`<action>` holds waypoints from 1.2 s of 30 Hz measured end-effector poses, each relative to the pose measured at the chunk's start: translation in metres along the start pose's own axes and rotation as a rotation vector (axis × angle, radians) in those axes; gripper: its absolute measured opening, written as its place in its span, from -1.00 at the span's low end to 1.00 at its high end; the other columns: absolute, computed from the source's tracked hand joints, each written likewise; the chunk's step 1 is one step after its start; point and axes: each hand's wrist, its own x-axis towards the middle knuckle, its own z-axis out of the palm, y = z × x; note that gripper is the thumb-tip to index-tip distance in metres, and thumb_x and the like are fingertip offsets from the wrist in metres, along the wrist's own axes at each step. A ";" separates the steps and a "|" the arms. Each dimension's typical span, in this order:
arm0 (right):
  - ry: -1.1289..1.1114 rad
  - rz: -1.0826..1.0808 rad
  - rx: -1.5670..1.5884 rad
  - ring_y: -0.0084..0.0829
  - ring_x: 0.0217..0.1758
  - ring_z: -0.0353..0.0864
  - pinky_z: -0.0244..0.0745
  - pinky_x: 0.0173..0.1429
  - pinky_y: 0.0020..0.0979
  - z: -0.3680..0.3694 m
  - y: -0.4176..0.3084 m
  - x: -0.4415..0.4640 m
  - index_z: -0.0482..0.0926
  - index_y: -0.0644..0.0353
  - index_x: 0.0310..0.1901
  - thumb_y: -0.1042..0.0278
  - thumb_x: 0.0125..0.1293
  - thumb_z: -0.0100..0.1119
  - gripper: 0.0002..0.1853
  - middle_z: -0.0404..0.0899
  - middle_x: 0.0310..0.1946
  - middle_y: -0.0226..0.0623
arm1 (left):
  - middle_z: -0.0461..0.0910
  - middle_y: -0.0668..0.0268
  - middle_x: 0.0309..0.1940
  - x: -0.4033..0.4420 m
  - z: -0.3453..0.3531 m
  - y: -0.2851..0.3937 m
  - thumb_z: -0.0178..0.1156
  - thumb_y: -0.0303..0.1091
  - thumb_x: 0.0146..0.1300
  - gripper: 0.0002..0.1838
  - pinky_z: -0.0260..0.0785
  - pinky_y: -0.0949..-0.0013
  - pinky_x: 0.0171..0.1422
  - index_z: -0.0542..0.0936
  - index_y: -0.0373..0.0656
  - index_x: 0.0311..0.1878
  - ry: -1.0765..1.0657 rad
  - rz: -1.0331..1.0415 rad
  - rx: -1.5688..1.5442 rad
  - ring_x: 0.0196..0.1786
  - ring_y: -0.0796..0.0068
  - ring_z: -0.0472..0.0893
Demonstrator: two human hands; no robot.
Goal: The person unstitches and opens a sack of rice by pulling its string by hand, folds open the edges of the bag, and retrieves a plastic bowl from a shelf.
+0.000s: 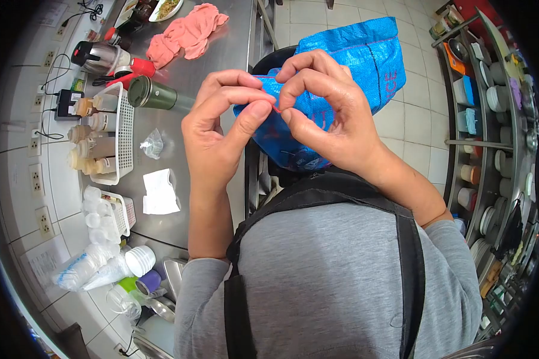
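Note:
My left hand (pixel 221 128) and my right hand (pixel 332 107) are raised in front of my chest, fingertips almost meeting. Between them is a short thin red strand (pixel 276 109), possibly a rubber band; too little of it shows to be sure. Left thumb and fingers pinch one end, and the right thumb and index finger close at the other. Directly behind the hands stands a large blue woven bag (pixel 356 60) with red lettering and a red seam. My fingers hide part of its near side.
At left, a steel counter (pixel 212 54) carries a pink cloth (pixel 188 33), a green tumbler (pixel 151 94), a small plastic bag (pixel 153 143), white paper (pixel 160 192) and a white basket (pixel 123 134) beside sauce bottles. Stacked cups (pixel 139 261) lie nearer. Shelves with dishes (pixel 497 99) line the right.

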 end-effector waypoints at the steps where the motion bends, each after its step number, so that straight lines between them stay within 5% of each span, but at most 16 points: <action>1: 0.002 -0.017 -0.010 -0.31 0.04 0.53 0.20 0.15 -0.28 0.000 0.000 0.000 0.62 0.05 -0.28 0.40 0.06 0.32 -0.84 0.55 -0.12 -0.35 | 0.64 0.21 -0.10 0.000 0.000 0.002 0.42 -0.45 0.22 -0.88 0.37 0.33 0.20 0.76 -0.21 -0.19 0.011 0.011 -0.011 0.02 0.40 0.58; 4: 0.018 0.111 0.173 -0.29 0.04 0.52 0.24 0.15 -0.25 0.004 -0.006 0.001 0.63 0.03 -0.17 0.39 0.07 0.32 -0.75 0.57 -0.07 -0.33 | 0.64 0.20 -0.13 -0.003 -0.003 0.008 0.40 -0.45 0.23 -0.89 0.38 0.34 0.17 0.74 -0.24 -0.21 0.060 0.033 0.038 -0.01 0.41 0.58; 10: -0.072 -0.118 -0.035 -0.26 0.00 0.54 0.25 0.13 -0.24 0.018 0.002 0.008 0.65 0.03 -0.10 0.38 0.11 0.36 -0.72 0.60 0.06 -0.35 | 0.64 0.17 -0.15 -0.008 -0.011 0.019 0.35 -0.49 0.25 -0.93 0.37 0.35 0.14 0.68 -0.29 -0.25 0.133 0.060 0.017 -0.04 0.42 0.57; 16: -0.104 -0.131 -0.074 -0.34 -0.02 0.54 0.21 0.05 -0.27 0.024 0.003 0.016 0.66 0.03 -0.24 0.33 0.21 0.39 -0.88 0.65 -0.05 -0.48 | 0.61 0.12 -0.12 -0.018 -0.029 0.020 0.27 -0.47 0.30 -0.91 0.38 0.25 0.22 0.63 -0.31 -0.21 0.154 0.095 0.149 0.02 0.30 0.58; 31: -0.091 -0.146 -0.058 -0.39 -0.13 0.54 0.20 0.00 -0.31 0.028 0.006 0.025 0.66 0.03 -0.28 0.34 0.20 0.42 -0.89 0.66 -0.18 -0.53 | 0.63 0.14 -0.17 -0.021 -0.043 0.014 0.35 -0.54 0.20 -0.92 0.35 0.32 0.18 0.65 -0.29 -0.26 0.267 0.078 0.095 -0.03 0.36 0.58; 36: -0.095 -0.138 -0.058 -0.39 -0.16 0.53 0.20 -0.02 -0.31 0.027 0.009 0.027 0.67 0.02 -0.27 0.35 0.19 0.42 -0.89 0.66 -0.27 -0.53 | 0.61 0.07 -0.12 -0.021 -0.046 0.012 0.27 -0.47 0.27 -0.89 0.37 0.16 0.27 0.61 -0.31 -0.22 0.223 0.090 0.158 0.01 0.26 0.57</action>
